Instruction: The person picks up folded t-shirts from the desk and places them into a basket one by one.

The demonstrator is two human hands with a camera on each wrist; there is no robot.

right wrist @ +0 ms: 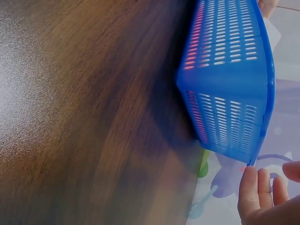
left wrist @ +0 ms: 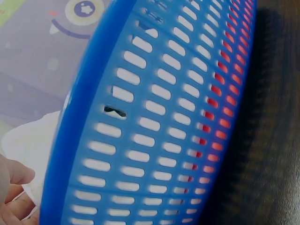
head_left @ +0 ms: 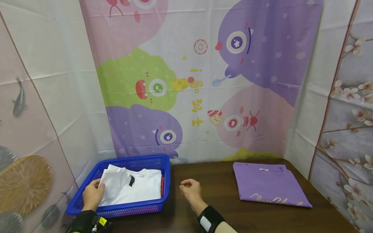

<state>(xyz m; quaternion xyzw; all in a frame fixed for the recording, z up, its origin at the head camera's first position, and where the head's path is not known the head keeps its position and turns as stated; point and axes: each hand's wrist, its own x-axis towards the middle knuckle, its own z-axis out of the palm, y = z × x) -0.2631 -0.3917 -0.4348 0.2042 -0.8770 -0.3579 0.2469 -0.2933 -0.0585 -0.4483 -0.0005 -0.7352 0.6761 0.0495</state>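
A folded white T-shirt (head_left: 142, 184) with a black label at the neck lies in a blue plastic basket (head_left: 166, 197). My left hand (head_left: 94, 194) pinches the left edge of this T-shirt between thumb and fingers, inside the basket's left side. In the left wrist view its fingers (left wrist: 18, 206) show beyond the slotted wall. Over the table, just right of the basket, my right hand (head_left: 191, 192) is loosely curled and holds nothing. Something red (head_left: 162, 186) shows under the T-shirt at the basket's right end.
A folded purple T-shirt (head_left: 268, 184) with pale lettering lies at the right of the dark wooden table (head_left: 215, 174). Behind the table hangs a cloth (head_left: 201, 139) printed with cartoon monsters. Patterned curtains (head_left: 344, 145) close off both sides.
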